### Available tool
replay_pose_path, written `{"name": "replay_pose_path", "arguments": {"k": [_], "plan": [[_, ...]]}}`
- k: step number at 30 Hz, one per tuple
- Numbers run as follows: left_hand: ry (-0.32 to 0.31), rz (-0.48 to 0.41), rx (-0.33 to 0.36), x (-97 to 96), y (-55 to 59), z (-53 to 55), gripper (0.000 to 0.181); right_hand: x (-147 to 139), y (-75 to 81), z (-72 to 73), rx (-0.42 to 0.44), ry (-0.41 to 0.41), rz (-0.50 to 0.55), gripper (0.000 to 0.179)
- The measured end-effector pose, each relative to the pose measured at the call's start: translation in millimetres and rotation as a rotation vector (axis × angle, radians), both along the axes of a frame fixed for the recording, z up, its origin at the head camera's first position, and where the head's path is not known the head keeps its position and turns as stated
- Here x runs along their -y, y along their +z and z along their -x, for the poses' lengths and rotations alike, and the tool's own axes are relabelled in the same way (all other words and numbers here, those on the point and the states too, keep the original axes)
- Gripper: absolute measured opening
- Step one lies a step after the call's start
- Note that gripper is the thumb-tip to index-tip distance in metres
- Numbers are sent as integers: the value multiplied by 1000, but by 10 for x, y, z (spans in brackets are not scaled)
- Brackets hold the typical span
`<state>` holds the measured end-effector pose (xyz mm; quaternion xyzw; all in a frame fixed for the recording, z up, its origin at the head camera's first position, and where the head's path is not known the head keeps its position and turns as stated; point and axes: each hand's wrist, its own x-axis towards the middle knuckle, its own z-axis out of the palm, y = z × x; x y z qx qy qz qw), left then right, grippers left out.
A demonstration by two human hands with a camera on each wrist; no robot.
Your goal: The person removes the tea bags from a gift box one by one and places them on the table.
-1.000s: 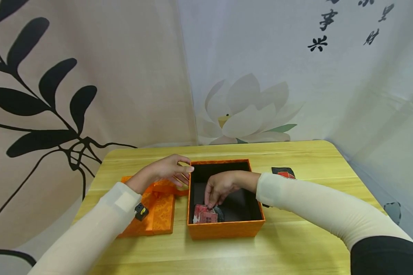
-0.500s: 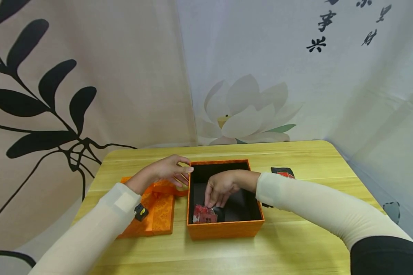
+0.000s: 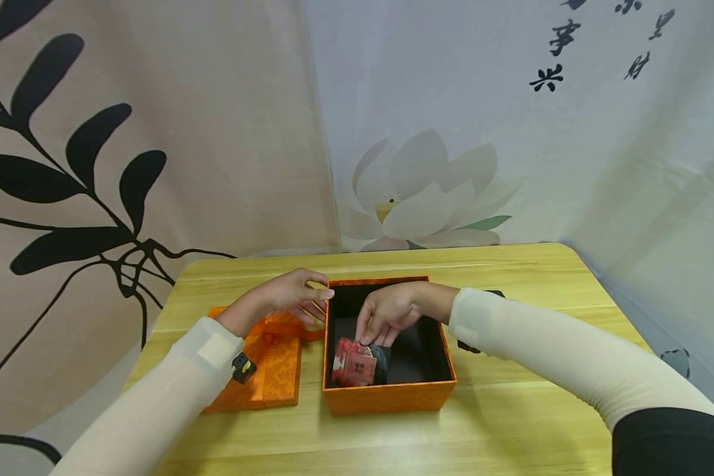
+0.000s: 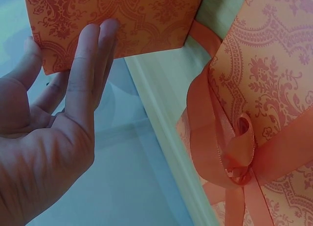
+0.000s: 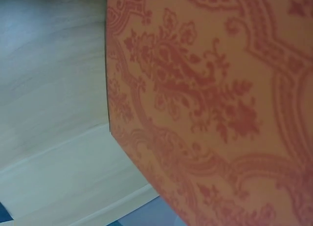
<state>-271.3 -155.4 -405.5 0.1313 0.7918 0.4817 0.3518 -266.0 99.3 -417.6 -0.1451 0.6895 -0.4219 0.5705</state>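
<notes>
In the head view, my right hand (image 3: 389,312) reaches into an open orange box (image 3: 389,398) with a dark inside. Its thumb and fingertips pinch the upper edge of a red-and-black packet (image 3: 357,367), which stands tilted in the box's near left corner. My left hand (image 3: 291,294) is at the box's far left corner, thumb by the rim. From the left wrist view, the fingers of the left hand (image 4: 63,108) extend fairly straight against the patterned outer wall. The right wrist view is filled mostly by the box's side (image 5: 205,113); the right hand is hidden there.
An orange patterned lid (image 3: 282,380) with a ribbon bow (image 4: 239,152) lies left of the box. Beyond my right sleeve, a dark corner of another packet (image 3: 496,293) peeks out on the wooden table (image 3: 262,443). A printed cloth backdrop (image 3: 244,132) hangs behind.
My right hand has risen a little inside the box, and the packet's upper edge has come up with it. The right forearm now covers most of the packet on the table. My left hand stays put.
</notes>
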Motion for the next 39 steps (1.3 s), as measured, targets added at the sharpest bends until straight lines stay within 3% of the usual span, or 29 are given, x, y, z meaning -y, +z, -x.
{"name": "replay_pose_path", "arguments": {"k": [13, 23, 28, 34, 39], "plan": [[0, -4, 6, -13, 4, -1, 60, -256, 261, 98, -41, -66, 64, 16], [0, -2, 5, 1, 9, 6, 64, -757, 609, 251, -109, -104, 115, 22], [-6, -6, 0, 25, 16, 12, 64, -1043, 734, 353, -120, -86, 114, 24], [-14, -15, 2, 19, 6, 6, 66, -1435, 796, 466, -89, -51, 178, 25], [-6, -11, 6, -1, 0, -2, 64, -1801, 722, 510, -65, -60, 201, 28]]}}
